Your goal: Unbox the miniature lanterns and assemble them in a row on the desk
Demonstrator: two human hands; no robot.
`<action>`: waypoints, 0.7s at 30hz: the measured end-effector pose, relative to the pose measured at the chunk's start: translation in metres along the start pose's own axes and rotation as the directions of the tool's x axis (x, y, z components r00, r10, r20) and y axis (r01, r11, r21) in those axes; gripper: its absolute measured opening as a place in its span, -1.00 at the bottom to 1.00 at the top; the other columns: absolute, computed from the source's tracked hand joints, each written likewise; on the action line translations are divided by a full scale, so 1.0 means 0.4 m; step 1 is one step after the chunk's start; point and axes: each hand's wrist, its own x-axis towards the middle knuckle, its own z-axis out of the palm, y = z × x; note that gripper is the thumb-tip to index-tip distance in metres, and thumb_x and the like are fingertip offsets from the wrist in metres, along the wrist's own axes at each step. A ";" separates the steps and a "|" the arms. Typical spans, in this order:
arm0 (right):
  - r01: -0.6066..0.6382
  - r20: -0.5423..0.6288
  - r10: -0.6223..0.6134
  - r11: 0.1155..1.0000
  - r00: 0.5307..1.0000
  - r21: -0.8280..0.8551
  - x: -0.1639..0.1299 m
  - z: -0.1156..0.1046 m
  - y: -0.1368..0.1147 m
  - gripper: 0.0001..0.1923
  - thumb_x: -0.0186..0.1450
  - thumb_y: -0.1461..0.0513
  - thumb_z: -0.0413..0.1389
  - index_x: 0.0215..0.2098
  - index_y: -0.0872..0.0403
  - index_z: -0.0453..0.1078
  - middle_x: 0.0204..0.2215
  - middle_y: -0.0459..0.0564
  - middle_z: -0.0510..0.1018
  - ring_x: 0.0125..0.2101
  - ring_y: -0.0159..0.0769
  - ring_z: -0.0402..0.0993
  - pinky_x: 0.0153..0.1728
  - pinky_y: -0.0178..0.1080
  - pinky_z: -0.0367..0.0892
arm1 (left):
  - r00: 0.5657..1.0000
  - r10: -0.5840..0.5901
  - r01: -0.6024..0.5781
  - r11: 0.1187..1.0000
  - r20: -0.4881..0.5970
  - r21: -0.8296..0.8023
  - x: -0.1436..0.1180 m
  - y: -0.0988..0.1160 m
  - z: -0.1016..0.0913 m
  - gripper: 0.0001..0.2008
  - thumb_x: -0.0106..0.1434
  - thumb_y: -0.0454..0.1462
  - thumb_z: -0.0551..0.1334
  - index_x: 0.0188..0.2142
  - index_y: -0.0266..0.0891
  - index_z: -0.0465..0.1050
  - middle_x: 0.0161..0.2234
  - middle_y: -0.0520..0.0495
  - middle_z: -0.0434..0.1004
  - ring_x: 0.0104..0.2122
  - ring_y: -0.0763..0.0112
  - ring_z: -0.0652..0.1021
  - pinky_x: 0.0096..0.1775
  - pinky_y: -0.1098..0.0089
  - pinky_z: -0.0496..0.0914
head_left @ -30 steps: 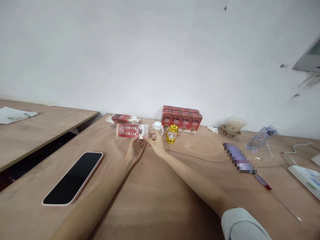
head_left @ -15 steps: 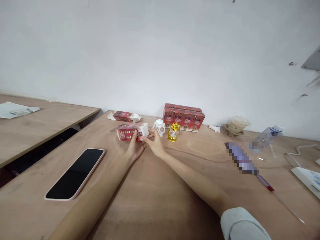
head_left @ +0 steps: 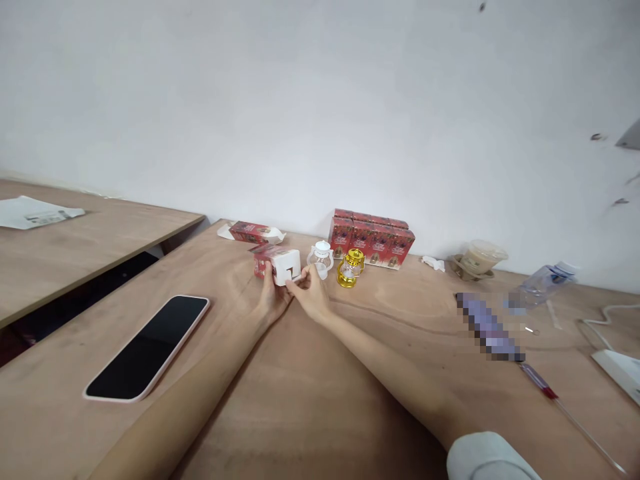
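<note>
Red box (head_left: pixel 280 263); left hand (head_left: pixel 272 297) partly behind it

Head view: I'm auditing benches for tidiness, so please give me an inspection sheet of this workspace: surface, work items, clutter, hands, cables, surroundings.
Surface: wooden table, grain visible.
Work items: red-and-white carton; white lantern and gold lantern upright, side by side.
Clutter: phone at left; opened box and block of red boxes at the back; crumpled tissue, lidded cup, bottle and long-shafted tool at right; pixelated item, unidentifiable.
Hands: left hand grips the carton; right hand has fingers at its white end, grip unclear.
Cables: white cable near the right edge; full run not shown.
Surroundings: pale wall with dark spots; second table at left, bearing a white sheet.
</note>
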 end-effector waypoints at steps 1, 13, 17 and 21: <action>0.014 -0.003 -0.014 1.000 1.000 0.005 -0.005 -0.002 -0.001 -0.74 0.06 0.15 0.15 -0.38 -0.01 0.15 -0.46 -0.19 0.42 -0.43 -0.35 0.39 -0.35 -0.29 0.31 | 1.000 0.006 -0.006 1.000 0.001 0.000 0.000 0.000 -0.001 -0.50 0.18 0.13 0.11 -0.22 -0.23 0.48 -0.30 -0.12 0.60 -0.21 0.18 0.57 -0.26 0.30 0.50; -0.520 0.048 0.557 0.737 0.829 0.432 0.035 -0.037 -0.017 -0.64 0.00 -0.04 0.19 -0.38 0.02 0.35 -0.43 -0.07 0.54 -0.45 -0.36 0.39 -0.48 -0.34 0.26 | 0.995 0.096 -0.097 0.995 0.022 0.038 -0.001 -0.011 -0.004 -0.79 0.08 -0.31 0.34 -0.24 -0.22 0.49 -0.21 -0.04 0.59 -0.08 0.23 0.52 -0.04 0.30 0.40; -0.492 -0.029 0.567 0.738 0.823 0.461 0.039 -0.048 -0.020 -0.65 -0.07 0.02 0.26 -0.43 0.04 0.34 -0.49 -0.08 0.52 -0.52 -0.39 0.37 -0.55 -0.37 0.19 | 0.989 0.137 -0.139 0.989 0.048 0.045 -0.010 -0.017 -0.004 -0.72 0.04 -0.31 0.37 -0.21 -0.21 0.49 -0.19 -0.01 0.58 -0.10 0.26 0.53 -0.03 0.30 0.39; -0.436 -0.097 0.540 0.761 0.836 0.480 0.021 -0.058 -0.025 -0.62 -0.13 0.07 0.33 -0.48 0.05 0.30 -0.54 -0.08 0.48 -0.53 -0.37 0.35 -0.56 -0.34 0.20 | 0.978 0.188 -0.196 0.977 0.092 0.086 -0.010 -0.006 0.004 -0.68 0.01 -0.26 0.39 -0.20 -0.24 0.49 -0.20 -0.05 0.59 -0.18 0.24 0.56 -0.08 0.28 0.40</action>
